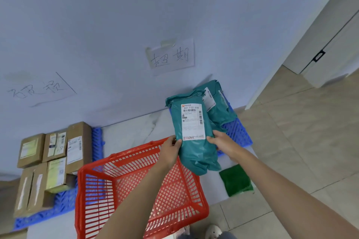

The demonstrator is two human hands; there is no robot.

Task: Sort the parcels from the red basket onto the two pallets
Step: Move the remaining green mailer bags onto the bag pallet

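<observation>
Both hands, left hand (172, 148) and right hand (221, 144), grip a teal parcel (196, 141) (label up) above the red basket (120, 190), near the right pallet (240, 134).

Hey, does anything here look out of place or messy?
Mostly tidy. One oddity: a green pad lies loose on the floor beside the red basket, on neither pallet. Both hands grip a teal parcel.

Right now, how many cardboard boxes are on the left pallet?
6 visible on the left pallet: back row of three, front row of three. Any beneath or behind would be hidden.
</observation>
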